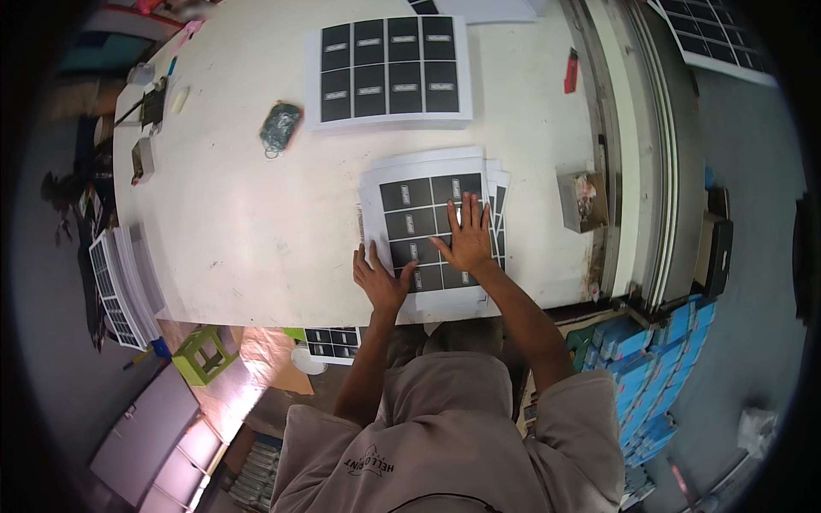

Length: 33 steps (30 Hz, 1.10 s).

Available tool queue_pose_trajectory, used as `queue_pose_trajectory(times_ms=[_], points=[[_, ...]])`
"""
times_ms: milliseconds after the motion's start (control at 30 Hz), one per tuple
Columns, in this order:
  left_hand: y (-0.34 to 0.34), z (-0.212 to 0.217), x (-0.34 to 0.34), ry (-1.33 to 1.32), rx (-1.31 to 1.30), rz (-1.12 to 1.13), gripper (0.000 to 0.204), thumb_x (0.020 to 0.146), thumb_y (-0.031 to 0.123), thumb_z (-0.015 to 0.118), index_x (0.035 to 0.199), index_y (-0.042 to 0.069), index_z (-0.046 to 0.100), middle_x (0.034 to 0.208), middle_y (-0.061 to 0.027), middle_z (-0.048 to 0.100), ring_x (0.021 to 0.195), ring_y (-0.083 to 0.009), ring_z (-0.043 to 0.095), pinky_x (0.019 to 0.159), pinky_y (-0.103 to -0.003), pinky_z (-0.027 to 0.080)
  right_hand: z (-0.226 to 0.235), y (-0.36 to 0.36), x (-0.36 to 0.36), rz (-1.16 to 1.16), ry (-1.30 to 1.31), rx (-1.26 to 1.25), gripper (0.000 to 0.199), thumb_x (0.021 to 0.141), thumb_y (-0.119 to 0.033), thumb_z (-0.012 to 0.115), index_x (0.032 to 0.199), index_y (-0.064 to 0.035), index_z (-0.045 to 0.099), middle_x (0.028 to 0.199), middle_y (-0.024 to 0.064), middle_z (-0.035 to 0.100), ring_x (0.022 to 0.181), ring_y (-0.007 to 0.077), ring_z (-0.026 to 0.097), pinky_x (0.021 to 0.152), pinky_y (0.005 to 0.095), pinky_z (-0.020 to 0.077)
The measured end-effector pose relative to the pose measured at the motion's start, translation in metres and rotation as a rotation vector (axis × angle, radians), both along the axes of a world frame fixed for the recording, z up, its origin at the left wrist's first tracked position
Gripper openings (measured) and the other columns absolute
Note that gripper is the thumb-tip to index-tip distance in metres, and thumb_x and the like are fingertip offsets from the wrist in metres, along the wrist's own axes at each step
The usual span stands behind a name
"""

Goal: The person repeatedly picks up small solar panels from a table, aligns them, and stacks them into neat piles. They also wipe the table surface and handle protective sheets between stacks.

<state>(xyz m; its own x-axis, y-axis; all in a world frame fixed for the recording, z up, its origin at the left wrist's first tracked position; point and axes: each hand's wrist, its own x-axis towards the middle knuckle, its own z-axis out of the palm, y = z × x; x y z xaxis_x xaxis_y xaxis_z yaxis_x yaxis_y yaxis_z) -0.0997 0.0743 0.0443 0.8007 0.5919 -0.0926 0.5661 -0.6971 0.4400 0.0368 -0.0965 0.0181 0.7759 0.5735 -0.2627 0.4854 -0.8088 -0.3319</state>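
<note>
black-panelled printed sheets (pixel 425 224) stacked on white table (pixel 256 214), left hand (pixel 380 278) and right hand (pixel 469 239) flat, fingers apparently spread, gripping nothing

- We are wearing a loose grey-beige short-sleeved shirt bearing a small dark printed emblem on its chest.
- We are working bare-handed, forearms uncovered.

two hands (pixel 380 278), two sheet stacks (pixel 393 68)

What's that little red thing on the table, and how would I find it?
Start at the big white table and go to its far right edge, beside the long metal rail. The small red object lies there alone, the only red thing on the tabletop.
</note>
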Motion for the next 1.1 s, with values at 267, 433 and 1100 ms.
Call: queue_pose_trajectory(times_ms=[267,433,1100], points=[[0.008,-0.015,-0.025,0.027,-0.003,-0.072,0.109,0.074,0.073,0.068,0.147,-0.001,0.037,0.148,-0.0346,0.032,0.138,-0.0528,0.029,0.110,-0.064,0.023,-0.022,0.025,0.079,-0.078,-0.200,0.168,0.097,0.090,-0.061,0.057,0.155,0.0023,0.023,0.158,0.0351,0.017,0.149,0.0503,0.012,0.117,0.0657,0.0105],[0.020,-0.023,-0.016,0.105,-0.007,-0.090,0.114,0.070,0.072,0.072,0.149,0.001,0.032,0.150,-0.0366,0.029,0.143,-0.0522,0.022,0.112,-0.064,0.022,-0.014,0.028,0.078,-0.040,-0.242,-0.020,0.093,0.093,-0.062,0.052,0.154,0.0035,0.025,0.157,0.0361,0.017,0.149,0.0487,0.015,0.114,0.0695,0.0108],[0.019,-0.073,-0.088,-0.083,0.064,0.152,0.102,0.084,0.059,0.071,0.150,-0.005,0.026,0.155,-0.0334,0.024,0.146,-0.0513,0.014,0.115,-0.065,0.016,-0.021,-0.055,-0.065,-0.083,-0.162,0.163,0.092,0.086,-0.060,0.064,0.151,-0.0026,0.035,0.156,0.0340,0.021,0.146,0.0517,0.020,0.111,0.0725,0.0168]])
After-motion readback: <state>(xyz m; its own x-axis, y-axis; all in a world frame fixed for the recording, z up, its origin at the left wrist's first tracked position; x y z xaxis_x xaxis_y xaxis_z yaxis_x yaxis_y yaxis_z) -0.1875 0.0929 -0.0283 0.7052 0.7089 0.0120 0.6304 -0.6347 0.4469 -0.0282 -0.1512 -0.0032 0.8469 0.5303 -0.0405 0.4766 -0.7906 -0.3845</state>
